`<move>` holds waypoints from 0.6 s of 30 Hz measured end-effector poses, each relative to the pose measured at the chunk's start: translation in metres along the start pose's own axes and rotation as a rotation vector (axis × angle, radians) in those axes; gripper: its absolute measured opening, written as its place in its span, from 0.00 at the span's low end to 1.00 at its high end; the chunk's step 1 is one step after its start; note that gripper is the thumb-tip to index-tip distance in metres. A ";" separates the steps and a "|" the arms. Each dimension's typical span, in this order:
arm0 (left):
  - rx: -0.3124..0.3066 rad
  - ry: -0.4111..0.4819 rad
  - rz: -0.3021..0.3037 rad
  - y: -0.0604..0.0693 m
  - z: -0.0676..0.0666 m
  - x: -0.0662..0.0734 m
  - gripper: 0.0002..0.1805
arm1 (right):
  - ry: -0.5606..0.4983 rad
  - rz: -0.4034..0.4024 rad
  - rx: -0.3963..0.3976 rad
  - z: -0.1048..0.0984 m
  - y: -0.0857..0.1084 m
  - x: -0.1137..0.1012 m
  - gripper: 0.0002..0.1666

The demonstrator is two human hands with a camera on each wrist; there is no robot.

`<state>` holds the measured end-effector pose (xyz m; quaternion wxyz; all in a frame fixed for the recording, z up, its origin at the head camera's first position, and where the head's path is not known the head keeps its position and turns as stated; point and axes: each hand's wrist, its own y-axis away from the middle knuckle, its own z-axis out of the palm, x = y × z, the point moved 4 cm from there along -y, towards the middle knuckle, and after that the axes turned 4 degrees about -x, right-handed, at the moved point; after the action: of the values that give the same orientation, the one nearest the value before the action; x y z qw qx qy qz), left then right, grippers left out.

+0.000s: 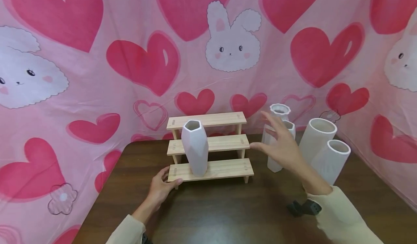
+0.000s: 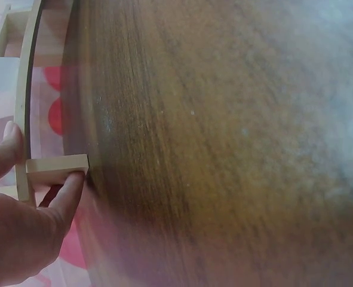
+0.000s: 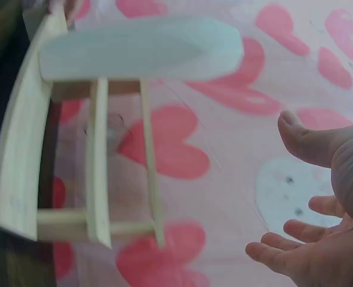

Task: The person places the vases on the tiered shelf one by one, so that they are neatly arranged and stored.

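A three-tier wooden display stand [image 1: 228, 168] stands on the table, its steps rising toward the back. On the left part of its lowest step, a white faceted vase [image 1: 197, 150] stands upright. My left hand [image 1: 160, 188] grips the left end of that step. In the left wrist view, the thumb lies on the front edge and a finger touches the stand's leg [image 2: 57, 167]. My right hand [image 1: 282, 148] is in the air right of the stand, fingers spread and holding nothing. The right wrist view also has this hand [image 3: 334, 239] apart from the vase [image 3: 140, 51].
Several white vases stand at the right: one with a scalloped rim [image 1: 280, 109], a tall cylinder [image 1: 312, 142] and a shorter cylinder [image 1: 332, 164]. My right hand partly covers that group. A pink cloth [image 1: 195, 81] with hearts hangs behind the dark wooden table [image 1: 215, 218].
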<state>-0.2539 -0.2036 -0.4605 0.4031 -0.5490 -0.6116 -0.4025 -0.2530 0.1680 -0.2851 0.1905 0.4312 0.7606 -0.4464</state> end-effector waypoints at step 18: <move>-0.008 0.008 -0.021 -0.001 0.001 -0.003 0.42 | 0.259 0.282 0.216 -0.129 0.050 0.070 0.55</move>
<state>-0.2544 -0.2040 -0.4632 0.3992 -0.5425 -0.6142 -0.4112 -0.2386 0.3225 -0.2896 0.1043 0.6048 0.6588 -0.4350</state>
